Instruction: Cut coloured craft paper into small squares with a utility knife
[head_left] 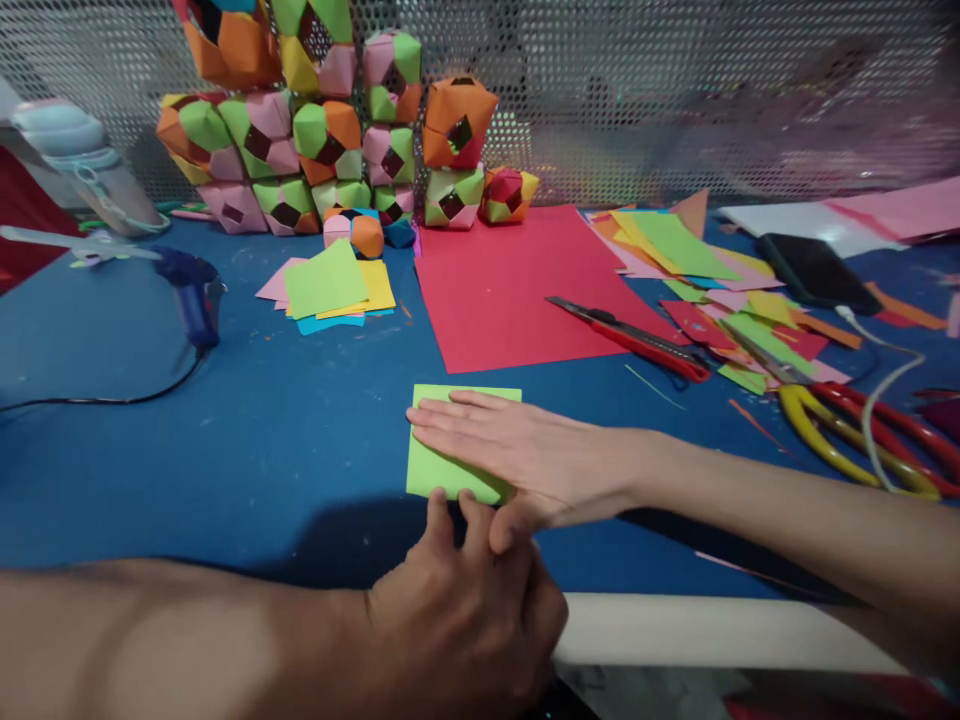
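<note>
A folded piece of light green paper (424,470) lies flat on the blue table just in front of me. My right hand (525,450) is stretched out flat across it, fingers together and palm down, covering its middle and right side. At the paper's near edge is my left hand (472,600), with two fingertips pressed on that edge and the other fingers curled in. The right thumb points down beside the left fingers. What lies under the right palm is hidden.
Behind lie a red sheet (495,300), a red box cutter (637,340) and stacked colored squares (326,280). Folded paper balls (330,140) stand against the mesh. At left is a blue glue gun (191,295); at right, scissors (832,420), paper scraps and a phone (814,270).
</note>
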